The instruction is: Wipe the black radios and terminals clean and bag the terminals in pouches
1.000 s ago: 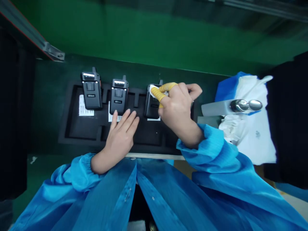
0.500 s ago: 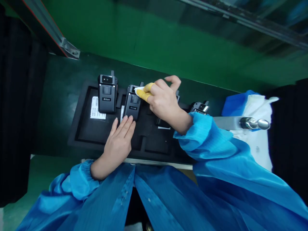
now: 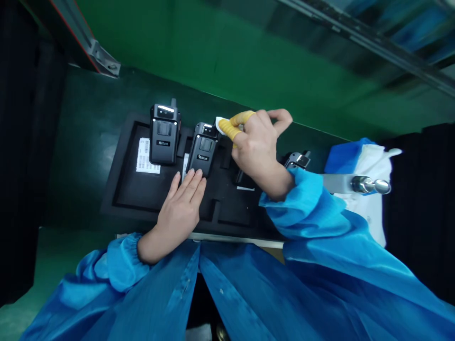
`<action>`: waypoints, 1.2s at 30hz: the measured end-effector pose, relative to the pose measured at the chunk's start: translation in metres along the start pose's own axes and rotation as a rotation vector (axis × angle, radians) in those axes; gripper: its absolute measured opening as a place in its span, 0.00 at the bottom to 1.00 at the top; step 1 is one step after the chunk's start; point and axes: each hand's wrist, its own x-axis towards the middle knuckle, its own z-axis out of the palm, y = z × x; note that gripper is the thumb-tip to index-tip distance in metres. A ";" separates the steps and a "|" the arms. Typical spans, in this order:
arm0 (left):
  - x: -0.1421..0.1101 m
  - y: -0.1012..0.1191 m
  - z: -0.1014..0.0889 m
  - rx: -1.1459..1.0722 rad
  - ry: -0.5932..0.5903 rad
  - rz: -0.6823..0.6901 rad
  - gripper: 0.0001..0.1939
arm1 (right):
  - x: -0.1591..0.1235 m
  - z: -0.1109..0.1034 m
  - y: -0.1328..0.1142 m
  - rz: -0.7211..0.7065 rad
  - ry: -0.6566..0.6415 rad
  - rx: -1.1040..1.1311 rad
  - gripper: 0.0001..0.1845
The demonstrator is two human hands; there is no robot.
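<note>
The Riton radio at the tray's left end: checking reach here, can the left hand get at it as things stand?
Probably yes: the left hand lies close by, fingertips on the neighbouring radio, and nothing stands between it and the Riton radio across the black foam tray.

Four Riton radios [image 3: 164,135] (two mostly hidden), three white labels [image 3: 144,156], one black foam tray [image 3: 111,201], two hands [image 3: 179,203], two yellow finger cots [image 3: 231,125], and one white cloth [image 3: 220,125].

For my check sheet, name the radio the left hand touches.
The tilted Riton radio, second from left: left hand's fingertips touch its lower end; the leftmost stands apart.
</note>
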 end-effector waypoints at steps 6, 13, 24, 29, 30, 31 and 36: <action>0.000 0.000 0.000 -0.025 -0.010 -0.010 0.23 | -0.029 -0.002 -0.029 -0.239 -0.092 -0.013 0.19; -0.001 0.001 0.004 -0.102 -0.015 -0.022 0.23 | -0.041 -0.002 -0.009 -0.135 0.049 -0.073 0.19; -0.006 -0.034 -0.022 0.011 0.142 -0.170 0.21 | 0.075 -0.001 -0.063 -0.113 -0.114 0.073 0.24; -0.007 -0.043 -0.024 0.057 0.095 -0.181 0.21 | 0.083 0.012 -0.076 -0.218 -0.155 0.075 0.25; -0.007 -0.043 -0.023 0.060 0.096 -0.182 0.21 | 0.079 0.014 -0.073 -0.226 -0.151 0.065 0.24; -0.007 -0.043 -0.023 0.062 0.097 -0.183 0.21 | 0.075 0.016 -0.067 -0.237 -0.145 0.055 0.24; -0.006 -0.041 -0.022 0.071 0.109 -0.177 0.21 | 0.063 0.016 -0.039 -0.224 -0.095 0.006 0.23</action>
